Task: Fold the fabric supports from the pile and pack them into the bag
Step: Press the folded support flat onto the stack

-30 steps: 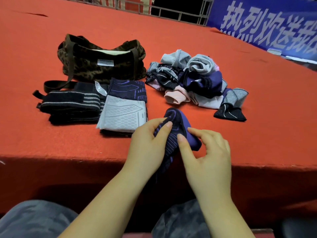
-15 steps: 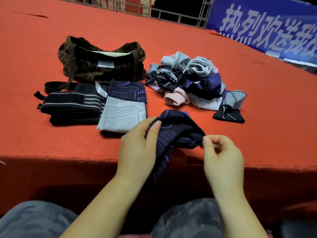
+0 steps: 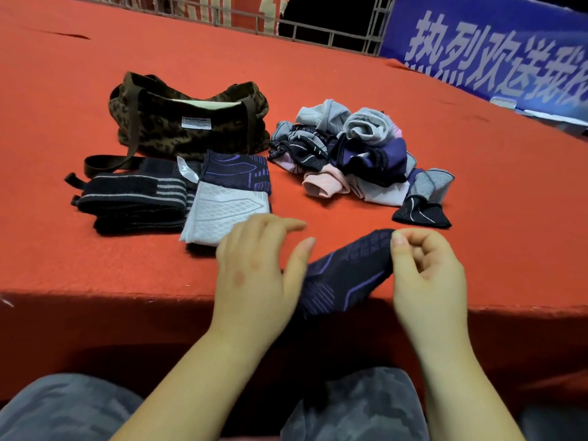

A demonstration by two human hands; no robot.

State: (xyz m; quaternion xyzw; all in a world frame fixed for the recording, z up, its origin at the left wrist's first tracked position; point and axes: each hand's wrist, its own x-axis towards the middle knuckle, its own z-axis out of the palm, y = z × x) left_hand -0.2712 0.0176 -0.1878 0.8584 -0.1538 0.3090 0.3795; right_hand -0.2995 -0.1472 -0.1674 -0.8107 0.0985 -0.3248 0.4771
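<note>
**Sleeve stretched flat at the table's near edge**

Fabric support [image 3: 346, 275], a dark navy knit sleeve with purple line patterns, lay at 6 o'clock on the red table [image 3: 477, 173], its long axis running from 7 o'clock up to 1 o'clock. Its lower end hung just over the near edge. The right hand [image 3: 426, 278] pinched the far upper corner between thumb and curled fingers. The left hand [image 3: 257, 272] lay over the sleeve's lower left part, fingers spread and loose, thumb against the cloth; whether it gripped could not be told.

Two folded stacks sat at 10 o'clock: one black support with grey stripes [image 3: 133, 198], and beside it, touching, one grey-and-navy folded support [image 3: 229, 198]. One camouflage bag [image 3: 191, 128] stood just behind them at 11 o'clock, mouth open. One loose pile [image 3: 350, 154] of grey, pink, navy and black pieces lay at 1 o'clock, its number uncountable. One blue banner [image 3: 493, 55] stood at 2 o'clock.
</note>
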